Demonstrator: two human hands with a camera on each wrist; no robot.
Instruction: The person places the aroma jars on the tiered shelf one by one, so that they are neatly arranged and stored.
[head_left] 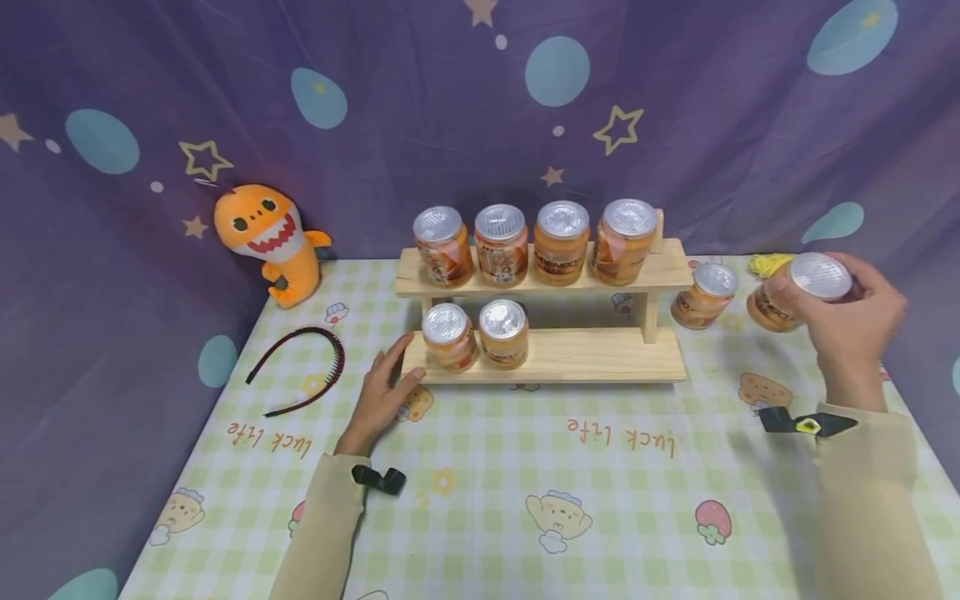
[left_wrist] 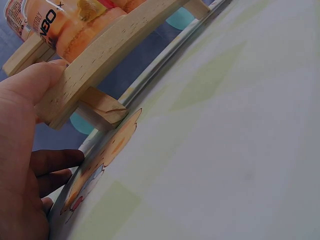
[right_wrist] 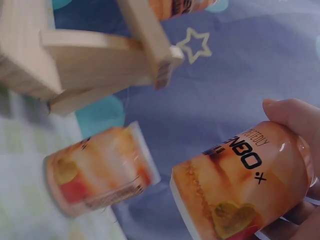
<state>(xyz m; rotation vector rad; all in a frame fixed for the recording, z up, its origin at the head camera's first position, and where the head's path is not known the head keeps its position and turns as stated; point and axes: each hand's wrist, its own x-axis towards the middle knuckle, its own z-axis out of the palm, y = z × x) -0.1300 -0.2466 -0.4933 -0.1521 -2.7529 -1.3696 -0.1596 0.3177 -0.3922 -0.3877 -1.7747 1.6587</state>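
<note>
- Right hand (head_left: 847, 321) — fingers curled round an orange can (head_left: 798, 292), lifted off the surface at the right end, silver top tilted toward the camera. In the right wrist view the same can (right_wrist: 240, 182) fills the lower right, thumb across its side.
- Second loose can (head_left: 705, 296) stands on the surface (head_left: 525, 467) just left of the held one, beside the right foot of the wooden rack (head_left: 585, 354).
- Left hand (head_left: 382, 387) — fingers relaxed, flat on the surface, thumb against the rack's lower-left corner; left wrist view shows the thumb (left_wrist: 35, 82) pressed to the edge of the lower board (left_wrist: 100, 60).
- Rack, upper shelf: four cans in a row. Lower shelf: two cans at the left end, rest of the board bare.
- Orange shark plush (head_left: 270, 242) leans on the purple backdrop at the far left; dark headband (head_left: 300, 371) lies on the surface left of the left hand.
- Small yellow item (head_left: 768, 264) behind the held can — probably a hair tie, too hidden to tell.
</note>
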